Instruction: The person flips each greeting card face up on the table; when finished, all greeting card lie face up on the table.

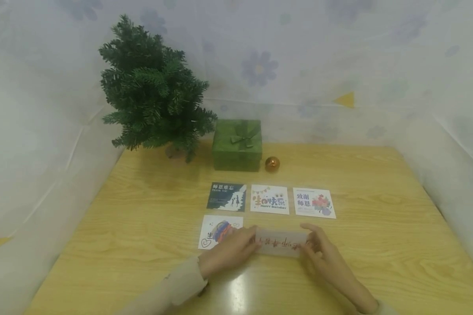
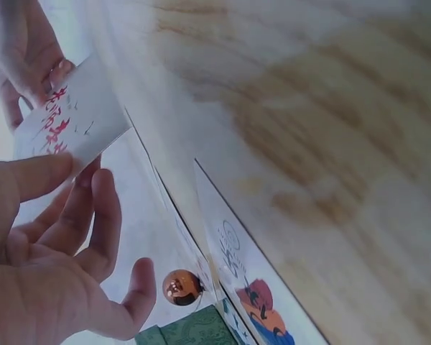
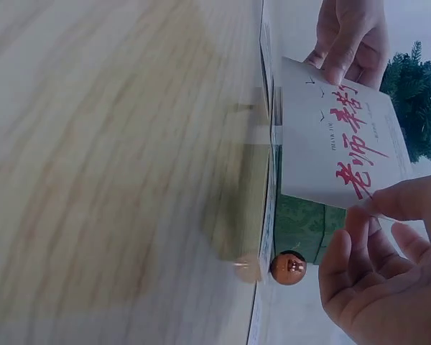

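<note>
Both hands hold a white greeting card with red brush-style writing, raised above the table near its front. My left hand pinches one end, thumb on the printed face and fingers behind. At the opposite end my right hand grips the card between thumb and fingers. The right wrist view shows the printed side of the card, with small bird marks beside the red letters. Partly hidden behind the left hand lies a card with a colourful drawing.
Behind the hands, a dark blue card, a birthday card and a flower card lie in a row. Farther back stand a green gift box with a bow, a copper-coloured ball and a small fir tree.
</note>
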Demonstrator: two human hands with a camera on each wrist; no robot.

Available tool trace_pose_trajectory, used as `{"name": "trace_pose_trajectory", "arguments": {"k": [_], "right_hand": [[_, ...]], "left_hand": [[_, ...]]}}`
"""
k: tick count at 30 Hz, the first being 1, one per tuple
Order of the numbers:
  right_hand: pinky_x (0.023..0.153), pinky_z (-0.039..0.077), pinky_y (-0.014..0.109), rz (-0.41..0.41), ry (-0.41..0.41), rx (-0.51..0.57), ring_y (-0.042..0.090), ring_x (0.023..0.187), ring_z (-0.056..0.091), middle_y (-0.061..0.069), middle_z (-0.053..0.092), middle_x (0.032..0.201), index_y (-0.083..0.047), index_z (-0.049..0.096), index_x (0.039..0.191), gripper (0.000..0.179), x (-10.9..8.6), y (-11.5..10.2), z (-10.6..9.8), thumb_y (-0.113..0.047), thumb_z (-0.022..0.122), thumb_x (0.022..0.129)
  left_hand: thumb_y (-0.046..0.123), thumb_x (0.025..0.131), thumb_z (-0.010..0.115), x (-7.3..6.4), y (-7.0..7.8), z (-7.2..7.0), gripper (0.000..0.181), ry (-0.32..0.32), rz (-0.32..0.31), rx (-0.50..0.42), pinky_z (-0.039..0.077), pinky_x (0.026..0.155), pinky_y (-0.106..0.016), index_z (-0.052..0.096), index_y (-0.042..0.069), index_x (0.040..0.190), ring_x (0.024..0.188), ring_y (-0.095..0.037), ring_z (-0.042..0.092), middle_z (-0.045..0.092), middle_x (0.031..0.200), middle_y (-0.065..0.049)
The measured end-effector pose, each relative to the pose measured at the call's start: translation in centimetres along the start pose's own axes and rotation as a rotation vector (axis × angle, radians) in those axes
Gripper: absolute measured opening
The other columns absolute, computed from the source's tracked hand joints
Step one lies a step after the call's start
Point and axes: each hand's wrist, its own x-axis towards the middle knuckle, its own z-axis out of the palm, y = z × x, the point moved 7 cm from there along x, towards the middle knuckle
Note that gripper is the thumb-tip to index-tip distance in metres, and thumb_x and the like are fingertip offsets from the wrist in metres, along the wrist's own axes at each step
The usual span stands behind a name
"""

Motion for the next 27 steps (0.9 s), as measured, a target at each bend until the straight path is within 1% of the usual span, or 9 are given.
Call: {"name": "trace_pose_trajectory", "arguments": {"k": [2,5,11,15,17,19,21,23,27], "right_hand": [[0.056,0.050,0.021,-0.021,0.010,0.005,0.002,0.068,0.052,-0.004,0.055,0.081,-0.002,0.046,0.130,0.052,0.1,-0.2,-0.1,0.010,0.062,0.082],[0.055,0.049,0.021,-0.021,-0.002,0.030,0.003,0.067,0.052,-0.004,0.054,0.078,-0.002,0.045,0.131,0.052,0.1,-0.3,-0.2,0.010,0.061,0.083],[0.052,0.048,0.022,0.048,-0.051,0.070,0.003,0.065,0.051,-0.005,0.057,0.074,-0.004,0.043,0.133,0.060,0.1,-0.4,0.0,0.007,0.066,0.079],[0.053,0.049,0.023,0.117,-0.100,0.112,0.004,0.065,0.052,0.003,0.064,0.082,-0.005,0.040,0.136,0.069,0.0,-0.5,0.3,0.006,0.070,0.076],[0.057,0.051,0.023,0.123,-0.121,0.137,0.004,0.067,0.054,0.004,0.065,0.086,-0.005,0.038,0.138,0.073,0.0,-0.6,0.5,0.005,0.072,0.075],[0.060,0.052,0.023,0.091,-0.135,0.163,0.005,0.069,0.056,0.003,0.064,0.085,-0.004,0.035,0.140,0.076,0.0,-0.8,0.7,0.005,0.072,0.074],[0.063,0.052,0.023,0.037,-0.144,0.188,0.004,0.070,0.057,0.000,0.063,0.082,-0.002,0.034,0.141,0.077,0.1,-1.1,0.8,0.007,0.071,0.074],[0.062,0.052,0.023,-0.021,-0.153,0.219,0.005,0.070,0.058,-0.001,0.061,0.078,0.000,0.032,0.141,0.077,0.2,-1.5,1.0,0.008,0.070,0.075],[0.055,0.048,0.022,-0.068,-0.161,0.235,0.003,0.065,0.053,-0.003,0.058,0.073,0.001,0.032,0.141,0.072,0.7,-2.1,1.3,0.008,0.067,0.078]], "left_hand": [[0.025,0.098,0.050,0.1,0.0,-0.1,0.027,0.020,-0.001,-0.023,0.051,0.087,-0.025,0.054,0.014,0.122,0.097,-0.007,0.061,0.066,0.112,0.000],[0.026,0.097,0.051,0.2,-0.1,-0.4,0.025,0.058,-0.026,-0.071,0.052,0.080,-0.023,0.053,0.014,0.119,0.090,-0.006,0.061,0.065,0.104,0.001],[0.020,0.096,0.054,0.5,-0.4,-1.0,0.046,0.144,-0.099,-0.184,0.050,0.055,-0.024,0.039,0.015,0.140,0.066,-0.011,0.057,0.059,0.088,0.002],[0.018,0.096,0.053,0.5,-0.3,-1.2,0.048,0.161,-0.097,-0.203,0.048,0.050,-0.025,0.038,0.020,0.141,0.062,-0.014,0.056,0.059,0.087,0.003],[0.017,0.096,0.053,0.6,-0.1,-1.3,0.045,0.164,-0.070,-0.190,0.050,0.055,-0.024,0.041,0.021,0.139,0.065,-0.011,0.057,0.061,0.087,0.003],[0.016,0.097,0.052,0.6,0.1,-1.4,0.041,0.154,-0.041,-0.172,0.051,0.063,-0.024,0.045,0.021,0.138,0.071,-0.008,0.058,0.061,0.089,0.004],[0.016,0.097,0.051,0.8,0.5,-1.4,0.038,0.142,0.000,-0.135,0.050,0.073,-0.024,0.050,0.021,0.135,0.079,-0.006,0.058,0.062,0.092,0.005],[0.016,0.097,0.050,0.9,1.0,-1.3,0.034,0.131,0.054,-0.076,0.047,0.085,-0.025,0.055,0.020,0.131,0.092,-0.006,0.058,0.064,0.102,0.005],[0.018,0.098,0.050,1.1,2.1,-0.8,0.028,0.099,0.160,0.049,0.043,0.087,-0.022,0.061,0.019,0.124,0.097,-0.007,0.052,0.063,0.104,0.004]]}}
